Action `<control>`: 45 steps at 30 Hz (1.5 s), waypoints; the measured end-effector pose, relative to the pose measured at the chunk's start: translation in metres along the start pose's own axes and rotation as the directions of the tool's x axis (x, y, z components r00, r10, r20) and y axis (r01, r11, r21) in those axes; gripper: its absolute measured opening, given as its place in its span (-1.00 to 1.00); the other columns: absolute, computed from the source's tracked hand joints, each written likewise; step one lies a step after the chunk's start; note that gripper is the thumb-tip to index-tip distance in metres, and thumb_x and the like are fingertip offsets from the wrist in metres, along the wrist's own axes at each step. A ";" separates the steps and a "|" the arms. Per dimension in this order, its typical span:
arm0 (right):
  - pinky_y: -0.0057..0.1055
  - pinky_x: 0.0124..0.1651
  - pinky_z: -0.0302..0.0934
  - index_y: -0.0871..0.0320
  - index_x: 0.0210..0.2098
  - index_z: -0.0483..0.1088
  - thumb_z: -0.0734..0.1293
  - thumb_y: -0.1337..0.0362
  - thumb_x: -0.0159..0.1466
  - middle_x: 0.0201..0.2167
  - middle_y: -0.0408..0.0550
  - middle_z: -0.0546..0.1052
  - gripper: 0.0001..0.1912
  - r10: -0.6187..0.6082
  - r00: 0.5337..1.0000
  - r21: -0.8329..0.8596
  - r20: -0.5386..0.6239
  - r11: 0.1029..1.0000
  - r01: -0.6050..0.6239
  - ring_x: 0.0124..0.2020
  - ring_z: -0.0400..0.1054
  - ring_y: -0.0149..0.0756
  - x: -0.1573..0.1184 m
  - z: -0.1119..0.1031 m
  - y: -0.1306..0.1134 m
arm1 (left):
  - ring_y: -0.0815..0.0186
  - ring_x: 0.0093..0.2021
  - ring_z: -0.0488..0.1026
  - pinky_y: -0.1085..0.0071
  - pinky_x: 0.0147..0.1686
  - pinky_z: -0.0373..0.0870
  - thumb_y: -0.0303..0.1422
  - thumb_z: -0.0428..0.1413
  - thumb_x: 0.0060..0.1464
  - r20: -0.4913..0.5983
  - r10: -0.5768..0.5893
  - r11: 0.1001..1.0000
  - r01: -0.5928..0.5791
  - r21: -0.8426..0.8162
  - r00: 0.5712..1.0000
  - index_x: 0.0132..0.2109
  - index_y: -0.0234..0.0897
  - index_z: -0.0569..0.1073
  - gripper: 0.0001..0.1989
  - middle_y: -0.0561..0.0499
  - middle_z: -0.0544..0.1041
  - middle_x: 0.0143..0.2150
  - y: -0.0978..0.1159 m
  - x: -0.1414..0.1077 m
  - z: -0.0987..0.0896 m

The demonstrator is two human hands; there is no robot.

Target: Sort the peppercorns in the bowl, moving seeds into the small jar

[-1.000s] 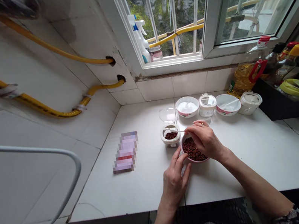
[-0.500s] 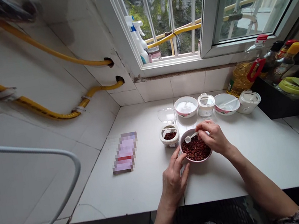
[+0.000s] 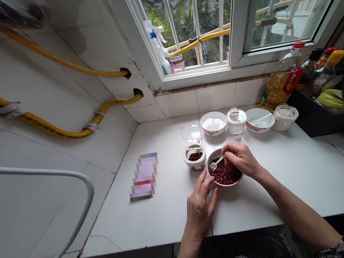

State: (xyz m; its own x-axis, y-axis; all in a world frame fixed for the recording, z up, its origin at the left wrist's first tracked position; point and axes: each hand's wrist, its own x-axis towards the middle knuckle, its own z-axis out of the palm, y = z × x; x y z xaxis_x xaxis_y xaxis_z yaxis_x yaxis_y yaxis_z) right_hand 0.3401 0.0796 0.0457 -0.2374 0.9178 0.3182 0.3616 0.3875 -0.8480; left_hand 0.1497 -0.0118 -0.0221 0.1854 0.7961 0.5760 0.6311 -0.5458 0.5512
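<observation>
A small pink bowl [image 3: 215, 182] full of dark red peppercorns sits on the white counter [image 3: 159, 210]. My right hand [image 3: 242, 159] pinches a small white spoon [image 3: 216, 163] whose scoop dips into the peppercorns at the bowl's left side. My left hand [image 3: 200, 205] rests on the counter, fingers touching the bowl's left rim. Just left of the bowl stands a small white seasoning jar [image 3: 194, 156] with its clear lid flipped up and some peppercorns inside.
Behind stand a white bowl of powder [image 3: 213, 123], a lidded jar [image 3: 236, 120], a bowl with a spoon [image 3: 259, 119] and another jar [image 3: 283, 117]. Oil bottle [image 3: 279, 82] and sauce bottles at the right. A blurred packet [image 3: 144, 176] lies at left. Yellow pipes run along the wall.
My right hand has brought the spoon back from over the seasoning jar to the bowl and lowered its scoop into the peppercorns. The left hand stays at the rim.
</observation>
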 end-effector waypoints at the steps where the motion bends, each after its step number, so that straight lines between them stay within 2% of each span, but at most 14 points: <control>1: -0.36 -0.29 0.27 0.10 -0.46 0.40 0.22 0.35 0.18 -0.66 -0.22 0.48 -0.85 0.030 1.000 0.050 -0.004 0.998 -0.029 -0.55 0.35 -0.32 0.000 0.000 0.000 | 0.15 0.18 0.51 0.28 0.00 0.61 -0.42 0.01 0.36 0.000 0.000 1.000 0.000 -0.005 1.000 0.17 -0.17 0.32 -0.73 -0.24 0.39 0.30 0.000 0.000 0.000; 5: -0.41 -0.42 0.26 0.12 -0.44 0.41 0.23 0.32 0.17 -0.68 -0.23 0.47 -0.88 0.125 0.992 0.197 -0.005 0.973 -0.121 -0.61 0.34 -0.35 0.001 -0.001 -0.001 | 0.15 0.17 0.52 0.29 -0.01 0.61 -0.43 0.02 0.34 -0.012 0.009 1.000 -0.009 -0.017 1.000 0.16 -0.18 0.32 -0.72 -0.23 0.39 0.30 0.000 0.000 0.001; 12: -0.42 -0.42 0.26 0.13 -0.44 0.42 0.24 0.29 0.15 -0.68 -0.22 0.47 -0.88 0.149 0.989 0.236 0.005 0.961 -0.146 -0.61 0.33 -0.37 0.001 -0.001 -0.001 | 0.18 0.16 0.52 0.32 -0.01 0.61 -0.44 0.02 0.34 -0.013 0.007 1.000 -0.007 -0.017 1.000 0.16 -0.18 0.33 -0.72 -0.24 0.40 0.29 0.001 0.001 0.000; 21: -0.38 -0.38 0.29 0.14 -0.43 0.42 0.26 0.27 0.17 -0.66 -0.19 0.48 -0.88 0.166 0.983 0.275 -0.073 0.951 -0.141 -0.58 0.38 -0.33 0.004 -0.004 -0.002 | 0.14 0.17 0.51 0.29 -0.01 0.61 -0.44 0.02 0.34 -0.014 0.013 1.000 -0.013 -0.015 1.000 0.15 -0.19 0.34 -0.72 -0.25 0.40 0.30 0.000 0.001 0.000; 24: -0.34 -0.31 0.34 0.13 -0.34 0.41 0.26 0.25 0.26 -0.57 -0.16 0.54 -0.88 0.083 0.985 0.245 -0.150 0.968 -0.045 -0.50 0.44 -0.30 0.004 -0.001 -0.009 | 0.14 0.17 0.52 0.29 -0.01 0.61 -0.43 0.02 0.34 -0.012 0.005 1.000 -0.005 -0.011 1.000 0.16 -0.19 0.34 -0.72 -0.24 0.40 0.29 0.000 0.001 0.000; 27: -0.27 -0.17 0.36 0.10 -0.23 0.42 0.25 0.26 0.35 -0.44 -0.09 0.60 -0.88 -0.085 0.976 0.077 -0.202 0.992 0.102 -0.36 0.49 -0.23 0.004 0.007 -0.018 | 0.14 0.17 0.52 0.29 -0.02 0.62 -0.43 0.02 0.34 -0.021 0.010 1.000 -0.010 -0.006 1.000 0.16 -0.19 0.34 -0.72 -0.25 0.41 0.28 0.000 0.000 0.000; 29: -0.20 -0.06 0.34 0.08 -0.20 0.42 0.23 0.32 0.38 -0.40 -0.07 0.61 -0.88 -0.230 0.957 -0.081 -0.176 0.972 0.219 -0.29 0.49 -0.19 0.004 0.014 -0.020 | 0.14 0.16 0.52 0.29 -0.02 0.62 -0.43 0.02 0.34 -0.022 0.011 1.000 -0.011 -0.005 1.000 0.17 -0.18 0.33 -0.71 -0.24 0.40 0.29 -0.001 0.000 0.001; 31: -0.16 -0.01 0.31 0.07 -0.20 0.42 0.21 0.37 0.38 -0.39 -0.06 0.61 -0.84 -0.365 0.925 -0.207 -0.105 0.918 0.339 -0.30 0.48 -0.19 0.005 0.019 -0.021 | 0.14 0.15 0.53 0.29 -0.02 0.62 -0.43 0.02 0.34 -0.023 0.008 1.000 -0.009 -0.003 1.000 0.17 -0.18 0.33 -0.71 -0.23 0.40 0.30 -0.001 0.000 0.001; 34: -0.15 -0.01 0.30 0.08 -0.21 0.41 0.18 0.40 0.39 -0.40 -0.06 0.60 -0.81 -0.466 0.884 -0.294 -0.039 0.851 0.435 -0.37 0.46 -0.21 0.005 0.021 -0.020 | 0.14 0.15 0.54 0.29 -0.03 0.62 -0.43 0.02 0.34 -0.018 0.006 1.000 -0.006 -0.001 1.000 0.17 -0.17 0.33 -0.70 -0.22 0.40 0.30 -0.001 0.000 0.001; 37: -0.18 -0.03 0.30 0.08 -0.21 0.42 0.19 0.39 0.40 -0.40 -0.08 0.60 -0.82 -0.430 0.897 -0.271 -0.103 0.880 0.391 -0.34 0.47 -0.21 0.004 0.014 -0.021 | 0.15 0.16 0.53 0.30 -0.02 0.62 -0.44 0.01 0.34 -0.017 0.005 1.000 -0.005 -0.006 1.000 0.17 -0.17 0.33 -0.71 -0.22 0.41 0.29 0.000 0.000 0.000; 40: -0.23 -0.10 0.30 0.08 -0.24 0.44 0.24 0.37 0.36 -0.45 -0.09 0.60 -0.86 -0.319 0.931 -0.204 -0.178 0.937 0.283 -0.31 0.47 -0.19 0.002 0.000 -0.019 | 0.16 0.15 0.53 0.31 -0.03 0.62 -0.44 0.01 0.34 -0.023 0.008 1.000 -0.009 -0.011 1.000 0.16 -0.19 0.33 -0.72 -0.23 0.40 0.29 0.001 0.001 -0.001; 42: -0.25 -0.12 0.30 0.09 -0.31 0.45 0.25 0.38 0.31 -0.52 -0.13 0.57 -0.85 -0.247 0.957 -0.182 -0.154 0.959 0.218 -0.36 0.45 -0.21 0.001 -0.011 -0.015 | 0.17 0.13 0.55 0.32 -0.04 0.62 -0.44 0.01 0.34 -0.019 0.007 1.000 -0.007 -0.013 1.000 0.16 -0.19 0.33 -0.72 -0.23 0.40 0.29 0.001 0.001 -0.001; 45: -0.30 -0.20 0.28 0.09 -0.39 0.45 0.23 0.40 0.26 -0.61 -0.18 0.51 -0.81 -0.163 0.986 -0.164 -0.031 0.974 0.156 -0.43 0.40 -0.26 0.000 -0.021 -0.007 | 0.17 0.12 0.55 0.33 -0.07 0.63 -0.43 0.01 0.35 -0.007 0.002 1.000 -0.002 -0.018 1.000 0.17 -0.18 0.32 -0.72 -0.24 0.40 0.29 0.000 0.001 0.000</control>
State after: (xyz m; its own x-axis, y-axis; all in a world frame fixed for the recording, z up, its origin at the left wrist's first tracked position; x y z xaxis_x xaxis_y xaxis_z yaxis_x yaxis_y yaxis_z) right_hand 0.3568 0.0790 0.0603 -0.2657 0.8444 0.4653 0.4631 0.5351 -0.7066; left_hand 0.1495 -0.0113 -0.0218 0.1815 0.7935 0.5808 0.6170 -0.5518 0.5611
